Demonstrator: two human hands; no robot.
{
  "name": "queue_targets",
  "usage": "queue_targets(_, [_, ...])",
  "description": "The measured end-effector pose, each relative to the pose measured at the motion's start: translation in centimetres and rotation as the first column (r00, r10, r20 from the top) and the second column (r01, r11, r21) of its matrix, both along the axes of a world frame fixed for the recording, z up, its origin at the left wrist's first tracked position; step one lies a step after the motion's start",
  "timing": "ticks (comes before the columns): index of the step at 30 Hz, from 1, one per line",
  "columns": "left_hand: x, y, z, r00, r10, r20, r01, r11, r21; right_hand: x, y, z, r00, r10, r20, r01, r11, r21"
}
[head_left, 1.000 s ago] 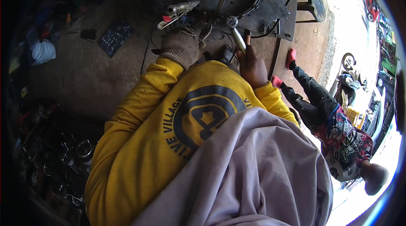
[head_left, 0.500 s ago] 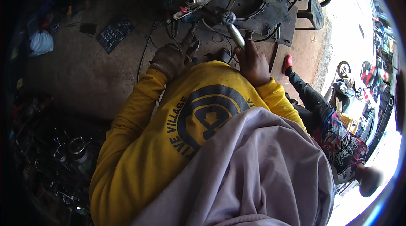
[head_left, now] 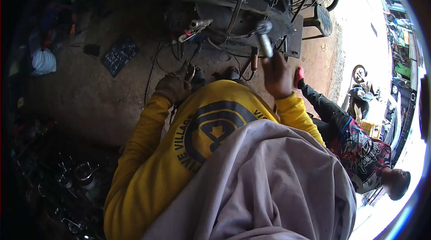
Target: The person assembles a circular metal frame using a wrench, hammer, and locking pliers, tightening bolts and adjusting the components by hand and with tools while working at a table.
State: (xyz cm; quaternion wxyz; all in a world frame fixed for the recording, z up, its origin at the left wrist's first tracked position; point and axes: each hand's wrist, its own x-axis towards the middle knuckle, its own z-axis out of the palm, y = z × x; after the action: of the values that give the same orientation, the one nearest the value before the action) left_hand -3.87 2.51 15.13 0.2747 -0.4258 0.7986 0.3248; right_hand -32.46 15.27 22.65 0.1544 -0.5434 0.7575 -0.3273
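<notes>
My right hand [head_left: 278, 78] is closed round the pale metal handle of a hammer [head_left: 266, 44]. The hammer's rounded head is slightly blurred and stands over the front edge of a dark metal workpiece with curved bars [head_left: 235, 4]; whether they touch I cannot tell. My left hand [head_left: 173, 87], dark and apparently gloved, is closed on a dark plier-like tool [head_left: 190, 73], partly hidden by the fingers. Beyond it, a metal clamp-like piece with a red part [head_left: 193, 31] rests at the workpiece's edge. A brown handle on a cable [head_left: 255, 59] hangs between my hands.
Cables trail over the floor [head_left: 90, 82] below the workpiece. A dark board with pale marks [head_left: 120, 55] and a white bag [head_left: 44, 61] lie to the left. A dark stool [head_left: 322, 20] stands at the right, and another person [head_left: 359, 145] is close on my right.
My right hand and the hammer have moved right, away from the workpiece's middle. My left hand with its tool has drawn back slightly left and nearer my body. The view has shifted a little.
</notes>
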Motion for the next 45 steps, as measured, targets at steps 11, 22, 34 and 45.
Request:
queue_targets(11, [-2.2, 0.8, -1.3, 0.997, 0.022, 0.069, -0.037, 0.975, 0.221, -21.5, -17.6, 1.9, 0.873, 0.103, -0.476, -0.11, 0.994, 0.014])
queue_targets(22, [-5.6, 5.8, -0.1, 0.955, 0.295, 0.005, -0.295, 0.953, 0.072, -27.8, -30.8, -10.4, 0.059, 0.277, -0.959, -0.705, 0.691, 0.157])
queue_targets(34, [-13.6, 3.3, 11.2, 0.714, -0.023, -0.7, -0.245, 0.928, -0.281, -18.6, -17.4, 0.1, 0.96, 0.183, -0.211, -0.249, 0.903, -0.35])
queue_targets(45, [-21.6, 1.4, 11.5, -0.139, 0.752, -0.645, -0.398, 0.554, 0.731, -10.1, -3.1, 3.8, 0.755, 0.591, 0.283, -0.592, 0.801, -0.092])
